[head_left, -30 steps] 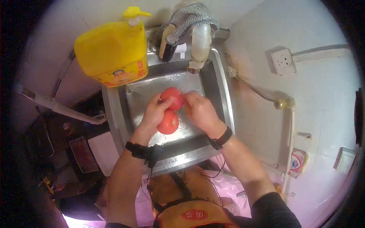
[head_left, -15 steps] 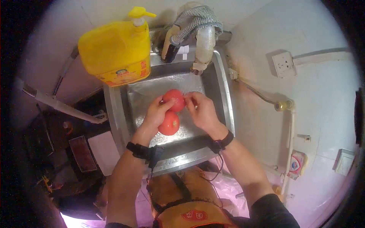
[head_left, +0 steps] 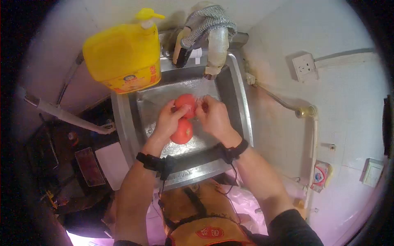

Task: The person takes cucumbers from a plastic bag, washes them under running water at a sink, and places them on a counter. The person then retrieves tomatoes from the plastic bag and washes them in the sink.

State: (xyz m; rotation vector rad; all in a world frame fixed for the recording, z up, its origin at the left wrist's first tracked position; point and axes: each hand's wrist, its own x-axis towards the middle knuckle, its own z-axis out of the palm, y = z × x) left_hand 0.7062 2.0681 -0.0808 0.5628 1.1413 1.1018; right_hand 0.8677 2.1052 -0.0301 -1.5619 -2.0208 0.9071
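Note:
My left hand (head_left: 167, 123) is closed around a red tomato (head_left: 185, 101), with the thumb across its front. A second tomato (head_left: 182, 132) lies just below it in the metal sink (head_left: 241, 94), its stem end facing up. My right hand (head_left: 215, 118) is at the right side of the held tomato, fingers curled in. Whether anything sits between those fingers is hidden. Water falls from the tap (head_left: 217, 47) beside the right hand's fingertips and the tomato.
A large yellow pump bottle (head_left: 123, 55) stands at the sink's back left corner. Metal mesh cloth (head_left: 209, 22) drapes over the tap. On the right wall are a socket (head_left: 305, 68) and a pipe (head_left: 279, 98). A white board (head_left: 112, 165) lies left of the sink.
My right hand has shifted slightly up and its fingers have curled in more, closer to the falling water. The left hand still grips the upper tomato; the lower one stays in place.

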